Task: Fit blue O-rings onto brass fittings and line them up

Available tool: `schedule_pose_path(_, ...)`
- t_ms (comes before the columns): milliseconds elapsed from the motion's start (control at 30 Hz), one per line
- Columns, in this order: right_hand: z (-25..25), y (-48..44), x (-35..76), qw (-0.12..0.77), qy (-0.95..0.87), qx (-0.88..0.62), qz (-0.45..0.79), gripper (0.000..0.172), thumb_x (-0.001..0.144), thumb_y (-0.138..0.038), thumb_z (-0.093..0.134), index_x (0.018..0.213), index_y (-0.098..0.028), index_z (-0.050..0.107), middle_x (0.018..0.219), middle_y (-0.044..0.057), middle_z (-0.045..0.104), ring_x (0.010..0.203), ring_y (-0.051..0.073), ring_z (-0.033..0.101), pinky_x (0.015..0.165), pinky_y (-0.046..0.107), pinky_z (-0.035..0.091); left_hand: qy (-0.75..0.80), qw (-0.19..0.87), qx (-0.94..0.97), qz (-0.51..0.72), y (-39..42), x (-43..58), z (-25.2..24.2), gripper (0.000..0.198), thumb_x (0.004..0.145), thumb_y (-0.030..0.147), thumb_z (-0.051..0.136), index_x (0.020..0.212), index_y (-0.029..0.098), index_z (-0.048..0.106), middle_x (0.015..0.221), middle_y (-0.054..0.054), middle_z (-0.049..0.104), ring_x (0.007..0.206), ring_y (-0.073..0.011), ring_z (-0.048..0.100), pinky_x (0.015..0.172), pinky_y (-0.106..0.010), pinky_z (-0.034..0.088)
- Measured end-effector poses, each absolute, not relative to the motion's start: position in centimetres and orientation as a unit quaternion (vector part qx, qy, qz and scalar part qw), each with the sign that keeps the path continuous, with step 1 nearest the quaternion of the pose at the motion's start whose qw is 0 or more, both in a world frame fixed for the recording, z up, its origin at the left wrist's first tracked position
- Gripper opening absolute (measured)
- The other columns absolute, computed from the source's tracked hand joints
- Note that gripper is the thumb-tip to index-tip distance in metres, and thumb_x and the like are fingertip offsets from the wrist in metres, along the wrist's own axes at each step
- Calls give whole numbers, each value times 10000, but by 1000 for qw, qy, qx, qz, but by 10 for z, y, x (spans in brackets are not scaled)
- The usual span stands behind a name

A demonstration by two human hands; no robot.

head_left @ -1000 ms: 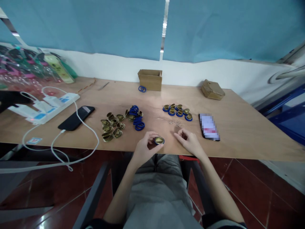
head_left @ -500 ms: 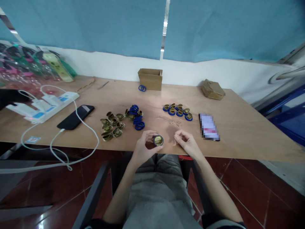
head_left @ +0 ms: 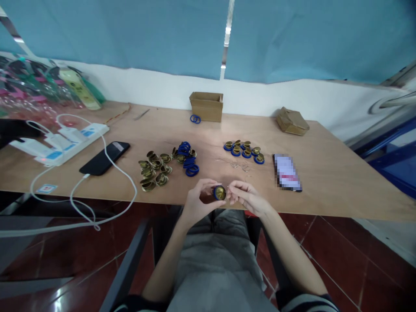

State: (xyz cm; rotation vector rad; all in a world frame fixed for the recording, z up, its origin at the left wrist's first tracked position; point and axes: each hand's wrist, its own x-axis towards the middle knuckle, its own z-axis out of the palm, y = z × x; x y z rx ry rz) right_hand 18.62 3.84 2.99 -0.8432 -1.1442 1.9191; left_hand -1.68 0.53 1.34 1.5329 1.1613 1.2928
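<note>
Between the thumb and fingers of my left hand (head_left: 199, 203) is a round brass part with a blue ring (head_left: 219, 193) around it, its brass face turned up towards me. My right hand (head_left: 249, 200) is close beside its right edge, fingertips pinched; a tiny thin glint shows there, too small to make out. Behind my hands lie several thin wire pieces (head_left: 238, 164). Loose brass parts (head_left: 155, 166) with raised flaps are grouped on the left, beside a heap of blue rings (head_left: 190, 164). Brass parts seated on blue rings (head_left: 246, 151) stand at the right.
An open cardboard box (head_left: 206, 106) stands by the wall, with blue rings (head_left: 195, 119) at its front. Further right sits a brown paper packet (head_left: 292, 121). One phone (head_left: 287, 172) lies right; another phone (head_left: 104, 158) is left, near a cabled power strip (head_left: 73, 145) and bottles (head_left: 79, 89).
My right hand has moved left, up to the brass part. My left hand still holds that part and has shifted it slightly right and tilted it.
</note>
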Motion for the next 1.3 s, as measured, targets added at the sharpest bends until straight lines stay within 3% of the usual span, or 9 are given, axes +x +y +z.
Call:
schedule_pose_path(300,28,39,187,332,-471,-351,738,303,808,-437,816,843,-156,706,742,7,733,602,96,676,611,204,542,448,409,607,513,6,-20,15,488,669,207,869,1087,226,620,1013,-31,743,873,-191,721,795,-317,572)
schedule_pose_path(733,27,37,186,332,-516,-347,709,296,843,-437,788,869,-157,697,770,16,743,649,105,687,651,221,521,430,451,582,522,4,-19,16,567,654,199,891,1133,236,588,1102,-55,761,1000,-228,745,889,-358,583)
schedule_pose_path(1300,36,33,181,314,-567,-368,667,343,828,-492,772,850,-170,655,697,-7,698,623,110,635,660,248,515,438,423,608,509,4,-20,17,509,672,233,886,1107,236,620,1074,-50,758,930,-216,738,842,-346,586)
